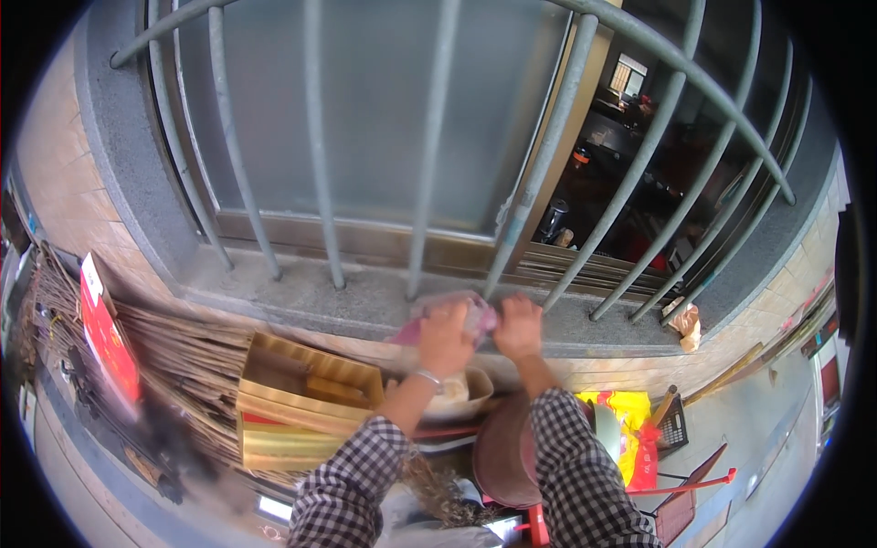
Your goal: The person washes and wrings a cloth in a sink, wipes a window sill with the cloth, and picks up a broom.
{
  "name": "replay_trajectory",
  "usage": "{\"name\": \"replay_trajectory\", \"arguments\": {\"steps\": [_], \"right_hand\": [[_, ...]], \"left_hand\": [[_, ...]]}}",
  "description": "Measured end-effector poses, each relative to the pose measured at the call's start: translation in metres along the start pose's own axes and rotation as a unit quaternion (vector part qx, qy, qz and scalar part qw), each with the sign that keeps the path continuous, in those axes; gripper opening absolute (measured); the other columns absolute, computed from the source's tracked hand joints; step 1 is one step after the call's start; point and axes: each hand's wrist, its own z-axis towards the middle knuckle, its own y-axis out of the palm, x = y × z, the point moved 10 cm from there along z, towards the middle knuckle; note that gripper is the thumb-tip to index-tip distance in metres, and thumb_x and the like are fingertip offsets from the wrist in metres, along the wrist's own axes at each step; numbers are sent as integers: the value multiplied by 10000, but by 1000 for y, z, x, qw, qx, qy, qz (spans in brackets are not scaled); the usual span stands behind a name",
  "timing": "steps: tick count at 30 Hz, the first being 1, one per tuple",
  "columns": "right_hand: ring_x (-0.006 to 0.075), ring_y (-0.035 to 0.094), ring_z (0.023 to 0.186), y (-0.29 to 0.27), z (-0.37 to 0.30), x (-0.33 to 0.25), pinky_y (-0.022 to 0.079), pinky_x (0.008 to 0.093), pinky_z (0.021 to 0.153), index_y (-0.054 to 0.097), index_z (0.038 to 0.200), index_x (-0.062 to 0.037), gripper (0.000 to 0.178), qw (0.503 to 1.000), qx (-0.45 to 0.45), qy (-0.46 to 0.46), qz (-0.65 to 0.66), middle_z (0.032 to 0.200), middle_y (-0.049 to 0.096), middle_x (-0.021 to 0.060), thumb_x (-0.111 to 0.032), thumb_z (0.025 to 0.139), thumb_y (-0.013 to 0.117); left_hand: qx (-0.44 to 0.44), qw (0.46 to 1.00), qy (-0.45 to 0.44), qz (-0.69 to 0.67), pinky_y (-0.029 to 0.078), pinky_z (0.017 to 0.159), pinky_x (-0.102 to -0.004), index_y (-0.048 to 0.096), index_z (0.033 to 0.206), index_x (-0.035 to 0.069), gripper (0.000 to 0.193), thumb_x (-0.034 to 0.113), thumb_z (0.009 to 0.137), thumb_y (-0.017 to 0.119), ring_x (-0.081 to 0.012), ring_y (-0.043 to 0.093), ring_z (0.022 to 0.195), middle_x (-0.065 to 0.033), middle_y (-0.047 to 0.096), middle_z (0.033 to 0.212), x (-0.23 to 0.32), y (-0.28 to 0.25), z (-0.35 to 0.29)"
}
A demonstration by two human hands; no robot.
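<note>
A crumpled pink cloth (418,326), blurred and partly covered by my fingers, lies on the grey window sill at the foot of the metal bars. My left hand (445,340), with a bracelet at its wrist, is closed over the cloth. Beside it, my right hand (518,327) has its fingers curled at the cloth's right end, close to the base of a bar (507,239). The fingertips of both hands are mostly hidden. Both forearms wear black-and-white checked sleeves.
Metal bars stand before a frosted window pane (365,119). A crumpled brown wrapper (684,323) rests at the sill's right end. Below are an open gold box (311,416), bundled sticks (174,342), a reddish-brown round container (501,452) and a yellow-and-red bag (630,427).
</note>
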Motion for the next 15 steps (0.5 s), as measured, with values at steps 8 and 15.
{"name": "replay_trajectory", "arguments": {"steps": [8, 15], "right_hand": [[311, 506, 1124, 19, -6, 4, 360, 465, 930, 562, 1058, -71, 321, 1000, -17, -4, -25, 1169, 570, 139, -205, 766, 553], [395, 561, 1071, 29, 27, 29, 446, 478, 895, 512, 1272, -156, 479, 1000, -2, 13, -1, 1181, 592, 191, -468, 925, 403]], "left_hand": [[31, 998, -26, -54, 324, 905, -449, 467, 1295, 115, 578, 161, 738, 614, -278, 517, 1117, -140, 566, 1182, -25, 6, 4], [-61, 990, 76, -97, 401, 960, -382, 411, 1372, 61, 665, 339, 811, 636, -314, 551, 1128, -189, 557, 1244, -43, -34, 4]]}}
